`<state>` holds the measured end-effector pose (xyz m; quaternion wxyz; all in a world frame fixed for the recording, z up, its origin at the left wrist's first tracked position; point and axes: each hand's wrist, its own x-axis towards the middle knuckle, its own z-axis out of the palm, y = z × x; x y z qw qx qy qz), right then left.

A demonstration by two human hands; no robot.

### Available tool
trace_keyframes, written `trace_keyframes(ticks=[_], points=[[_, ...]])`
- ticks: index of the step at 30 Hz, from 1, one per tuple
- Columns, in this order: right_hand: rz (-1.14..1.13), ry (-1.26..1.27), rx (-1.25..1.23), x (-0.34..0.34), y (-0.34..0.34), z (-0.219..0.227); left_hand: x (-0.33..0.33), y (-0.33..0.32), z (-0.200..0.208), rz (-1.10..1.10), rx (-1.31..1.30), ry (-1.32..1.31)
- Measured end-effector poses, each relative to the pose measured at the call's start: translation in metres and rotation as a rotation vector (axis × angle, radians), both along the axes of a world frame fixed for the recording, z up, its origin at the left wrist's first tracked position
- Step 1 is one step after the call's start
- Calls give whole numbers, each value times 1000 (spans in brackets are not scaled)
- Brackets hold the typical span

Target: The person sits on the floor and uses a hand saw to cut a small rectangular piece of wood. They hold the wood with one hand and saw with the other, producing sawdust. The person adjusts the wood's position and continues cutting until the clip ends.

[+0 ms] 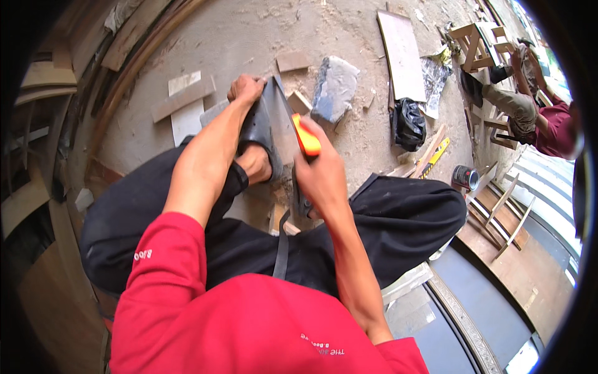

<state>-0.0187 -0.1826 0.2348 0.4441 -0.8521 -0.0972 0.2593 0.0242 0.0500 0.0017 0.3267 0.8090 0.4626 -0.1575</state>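
My right hand [321, 174] grips the orange handle of a handsaw [305, 140], whose blade [283, 100] runs away from me along a grey board [274, 128]. My left hand [245, 89] presses down on the far left corner of that board. My bare foot [255, 163], in a dark sandal, rests on the board's near part. I crouch over it in black trousers and a red shirt, and the board's near end is hidden by my legs.
Offcuts of wood [184, 100] and a grey stone [335, 87] lie on the dusty floor. A long board [402, 56], a black bag [409, 124], a yellow level [433, 159] and a tin can [465, 177] lie to the right. Another person [536, 115] sits by wooden frames at far right.
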Motion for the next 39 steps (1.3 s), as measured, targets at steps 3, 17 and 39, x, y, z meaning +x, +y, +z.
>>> trace_keyframes(ticks=[3,17,39], points=[[1,-109,117,-11,-27,4,7,6,0,5,47,-2],[-69,-39,78,-8,-13,-28,14,0,-4,-24,6,-24],[-45,29,42,-8,-10,-29,19,7,-14,49,-37,18]])
